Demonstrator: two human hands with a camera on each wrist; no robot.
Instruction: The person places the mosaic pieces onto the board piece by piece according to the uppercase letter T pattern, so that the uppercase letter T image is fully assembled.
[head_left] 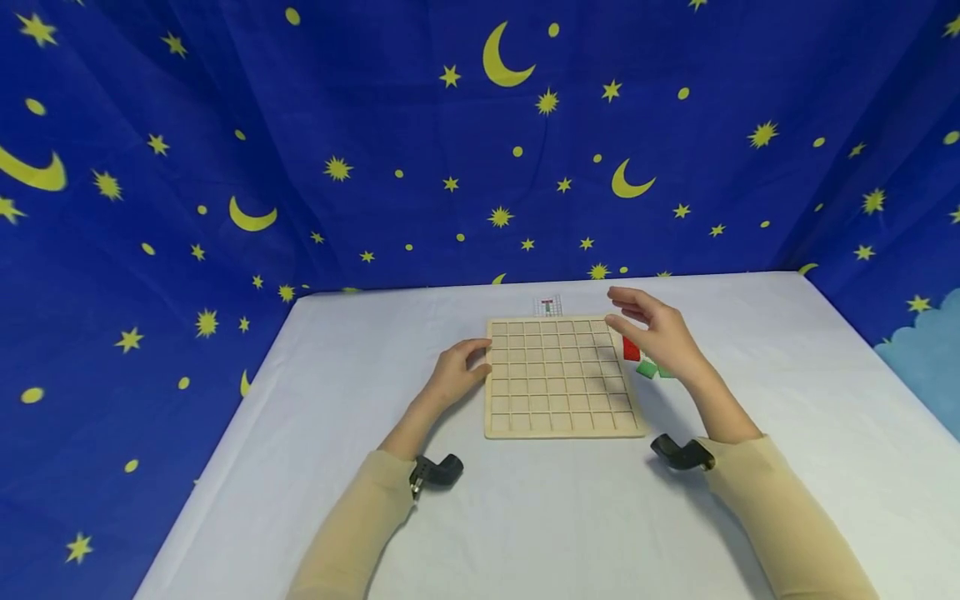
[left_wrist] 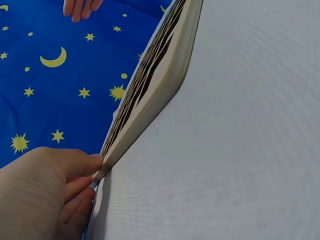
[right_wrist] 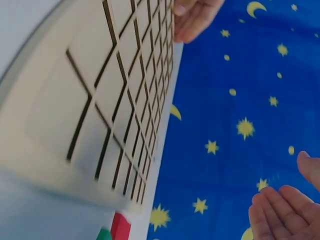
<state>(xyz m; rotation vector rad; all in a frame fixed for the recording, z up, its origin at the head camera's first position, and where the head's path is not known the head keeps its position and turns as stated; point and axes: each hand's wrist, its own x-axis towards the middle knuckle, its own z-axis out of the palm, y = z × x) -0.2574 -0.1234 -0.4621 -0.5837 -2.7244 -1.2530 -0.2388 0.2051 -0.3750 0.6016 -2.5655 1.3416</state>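
While our left hand (head_left: pixel 452 372) pinches the left edge of the grid board (head_left: pixel 561 386) on the white table (head_left: pixel 525 517), our empty right hand (head_left: pixel 660 333) hovers near the far right corner; lowered carelessly, it could scatter the red piece (head_left: pixel 632 348) and green pieces (head_left: pixel 647 369) alongside.

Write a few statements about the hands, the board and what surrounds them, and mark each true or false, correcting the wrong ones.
1. The left hand touches the board's left edge. True.
2. The right hand presses flat on the board. False: it is raised, off the board's surface.
3. The green pieces lie left of the board. False: they lie to its right.
4. A small gridded card lies beyond the board's far edge. True.
5. The backdrop is plain red. False: it is blue with yellow moons and stars.
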